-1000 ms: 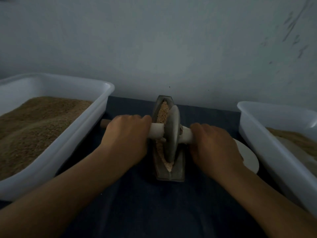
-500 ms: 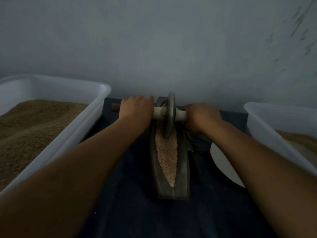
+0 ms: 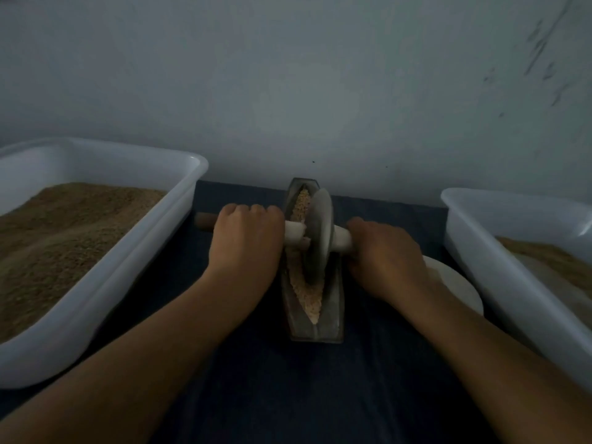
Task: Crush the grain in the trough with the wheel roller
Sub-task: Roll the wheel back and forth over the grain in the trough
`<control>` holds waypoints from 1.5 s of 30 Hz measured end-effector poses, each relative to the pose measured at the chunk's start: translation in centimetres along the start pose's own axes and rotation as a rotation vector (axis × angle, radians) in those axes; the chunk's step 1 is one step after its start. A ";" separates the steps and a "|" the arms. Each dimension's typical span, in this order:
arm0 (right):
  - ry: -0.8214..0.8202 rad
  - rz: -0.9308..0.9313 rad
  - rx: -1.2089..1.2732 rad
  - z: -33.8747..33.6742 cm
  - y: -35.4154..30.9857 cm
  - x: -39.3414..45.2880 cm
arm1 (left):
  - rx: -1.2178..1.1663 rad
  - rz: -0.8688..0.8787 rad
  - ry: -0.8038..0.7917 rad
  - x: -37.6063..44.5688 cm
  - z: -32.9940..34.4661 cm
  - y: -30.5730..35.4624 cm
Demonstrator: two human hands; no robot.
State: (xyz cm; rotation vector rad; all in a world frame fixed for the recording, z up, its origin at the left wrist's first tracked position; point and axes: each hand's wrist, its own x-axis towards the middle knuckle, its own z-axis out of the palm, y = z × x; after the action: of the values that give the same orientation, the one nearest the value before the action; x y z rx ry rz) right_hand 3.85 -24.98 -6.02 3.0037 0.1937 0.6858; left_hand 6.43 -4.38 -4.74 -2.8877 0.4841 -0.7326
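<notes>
From the head camera, a narrow metal trough (image 3: 333,302) lies lengthwise on a dark blue cloth (image 3: 288,395), its far end near the grey wall (image 3: 288,75). Pale grain (image 3: 307,296) fills its groove. The wheel (image 3: 317,233) stands upright in the groove, about midway along the trough, on a crosswise handle (image 3: 293,230) that runs through its centre. The left hand (image 3: 246,241) has its fingers curled over the handle left of the wheel; the right hand (image 3: 386,261) is wrapped round it on the right side.

A white tub (image 3: 105,290) of brown grain stands to the left, close beside the left forearm. A second white tub (image 3: 512,283) stands to the right, cut off by the frame edge. A white plate (image 3: 458,283) lies between the trough and the right tub, partly covered by the right wrist.

The wheel hides the grain beneath it. The handle's right end is hidden inside the right hand; the left end pokes out past the knuckles. The scene is dim.
</notes>
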 end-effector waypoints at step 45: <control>0.093 -0.098 -0.120 -2.2 -1.1 -2.6 | -0.072 0.051 -0.117 -1.3 -0.7 -2.1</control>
State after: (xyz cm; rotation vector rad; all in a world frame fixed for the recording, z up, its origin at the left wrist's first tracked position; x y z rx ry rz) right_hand 0.45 -24.18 -5.20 2.8297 0.2913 0.7971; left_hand 5.58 -1.97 -4.33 -2.9512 0.5785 -0.5464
